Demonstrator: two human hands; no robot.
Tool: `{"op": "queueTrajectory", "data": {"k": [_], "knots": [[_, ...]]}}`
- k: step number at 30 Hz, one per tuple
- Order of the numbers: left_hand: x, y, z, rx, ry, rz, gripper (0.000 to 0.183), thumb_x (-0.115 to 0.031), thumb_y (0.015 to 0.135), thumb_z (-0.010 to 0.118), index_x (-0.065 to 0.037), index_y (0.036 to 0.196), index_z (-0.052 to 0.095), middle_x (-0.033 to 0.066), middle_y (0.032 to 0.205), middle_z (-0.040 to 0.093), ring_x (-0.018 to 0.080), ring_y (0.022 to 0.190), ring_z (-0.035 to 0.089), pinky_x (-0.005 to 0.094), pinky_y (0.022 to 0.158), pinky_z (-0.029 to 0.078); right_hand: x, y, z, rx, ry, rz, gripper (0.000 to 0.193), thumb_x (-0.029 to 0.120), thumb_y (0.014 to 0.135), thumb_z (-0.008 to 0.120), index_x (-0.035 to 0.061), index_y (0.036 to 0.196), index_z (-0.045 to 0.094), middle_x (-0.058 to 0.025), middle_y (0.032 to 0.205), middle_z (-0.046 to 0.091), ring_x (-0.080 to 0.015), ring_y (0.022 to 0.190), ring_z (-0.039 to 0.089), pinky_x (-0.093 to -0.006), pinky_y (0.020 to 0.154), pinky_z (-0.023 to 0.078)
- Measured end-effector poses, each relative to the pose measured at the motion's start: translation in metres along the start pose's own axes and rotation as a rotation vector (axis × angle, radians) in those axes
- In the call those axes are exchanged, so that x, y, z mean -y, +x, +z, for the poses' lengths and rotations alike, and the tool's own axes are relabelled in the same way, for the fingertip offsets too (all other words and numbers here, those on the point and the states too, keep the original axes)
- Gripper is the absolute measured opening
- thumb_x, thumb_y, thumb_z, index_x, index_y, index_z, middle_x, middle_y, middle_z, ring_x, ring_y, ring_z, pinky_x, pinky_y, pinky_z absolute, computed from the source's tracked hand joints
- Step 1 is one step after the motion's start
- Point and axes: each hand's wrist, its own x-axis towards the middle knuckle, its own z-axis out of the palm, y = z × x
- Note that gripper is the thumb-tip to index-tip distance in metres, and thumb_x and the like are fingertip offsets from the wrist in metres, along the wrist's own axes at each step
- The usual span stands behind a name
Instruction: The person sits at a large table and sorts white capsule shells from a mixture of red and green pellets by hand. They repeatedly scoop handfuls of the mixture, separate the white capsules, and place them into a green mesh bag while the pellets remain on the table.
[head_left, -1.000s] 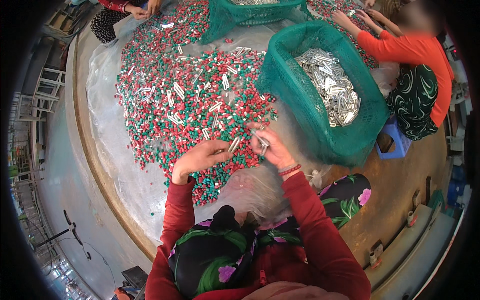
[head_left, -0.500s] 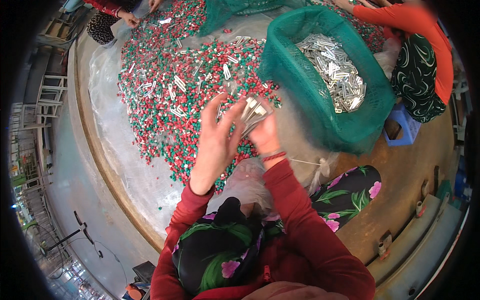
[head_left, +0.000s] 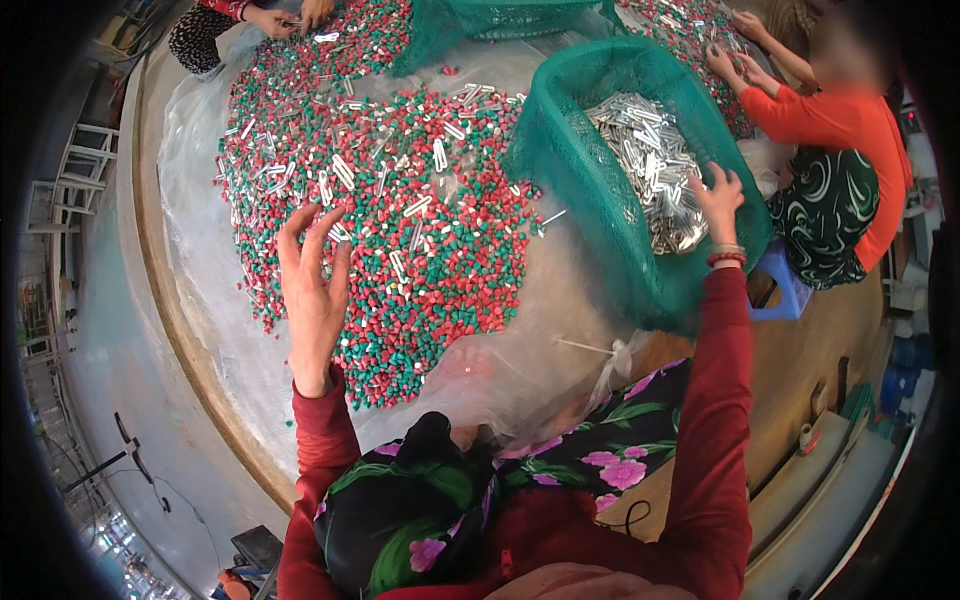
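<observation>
My left hand point(head_left: 315, 295) hovers over the near left part of a spread of small red, green and white pebble-like pieces point(head_left: 440, 320), its fingers apart and nothing in them. Long flat silver metal pieces point(head_left: 397, 267) lie scattered among the pebbles. On the right stands a tub lined with green netting point(head_left: 568, 150), holding a heap of the same silver metal pieces point(head_left: 640, 150). Over the right side of that heap is my right hand point(head_left: 720, 205), with spread fingers and no piece visible in it. Its palm side is hidden.
Clear plastic sheeting point(head_left: 200, 210) lies under the pebbles. A person in orange point(head_left: 850, 130) sits on a blue stool point(head_left: 785, 285) at the right, hands over more pebbles. Another person's hands point(head_left: 290, 18) work at the far left. A second green net point(head_left: 510, 20) is at the back.
My right hand has gone right to the tub and let go of the bunch of metal pieces it held. My left hand has moved left, away from it. The view has shifted slightly.
</observation>
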Motion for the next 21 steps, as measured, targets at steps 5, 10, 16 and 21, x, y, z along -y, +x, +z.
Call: {"op": "queueTrajectory", "data": {"k": [5,10,16,21], "knots": [[0.005,-0.001,-0.003,0.014,0.021,-0.046,0.037,-0.001,0.082,0.060,-0.011,0.118,0.057,0.0141,0.123,0.044,0.0294,0.114,0.047,0.0391,0.093,0.042,0.039,0.011,0.051,0.226,0.347,-0.515,0.042,0.004,0.070,0.065,0.0049,0.111,0.058,-0.0166,0.102,0.060,-0.0347,0.098,0.055,-0.0424,0.089,0.043],[0.011,-0.007,-0.005,0.023,0.071,-0.073,0.035,-0.001,0.083,0.060,-0.009,0.117,0.057,0.0125,0.123,0.046,0.0279,0.114,0.048,0.0369,0.089,0.044,0.053,0.011,0.036,0.222,0.314,-0.493,0.018,0.006,0.076,0.064,0.0012,0.093,0.064,-0.0173,0.088,0.062,-0.0346,0.085,0.059,-0.0421,0.078,0.047],[0.018,-0.006,-0.007,-0.007,0.056,-0.065,0.034,-0.001,0.083,0.060,-0.011,0.116,0.059,0.0102,0.123,0.048,0.0234,0.111,0.051,0.0327,0.084,0.048,0.053,0.020,-0.035,0.273,0.525,-0.327,0.014,0.009,0.081,0.061,-0.0006,0.088,0.067,-0.0193,0.085,0.064,-0.0336,0.078,0.063,-0.0390,0.071,0.049],[0.004,-0.005,0.000,0.007,0.055,-0.007,0.034,-0.001,0.083,0.060,-0.010,0.116,0.059,0.0108,0.124,0.047,0.0235,0.111,0.051,0.0319,0.083,0.049,0.042,0.028,-0.080,0.319,0.494,-0.281,0.017,0.012,0.080,0.063,-0.0003,0.091,0.068,-0.0193,0.081,0.066,-0.0296,0.075,0.066,-0.0352,0.069,0.050]]}}
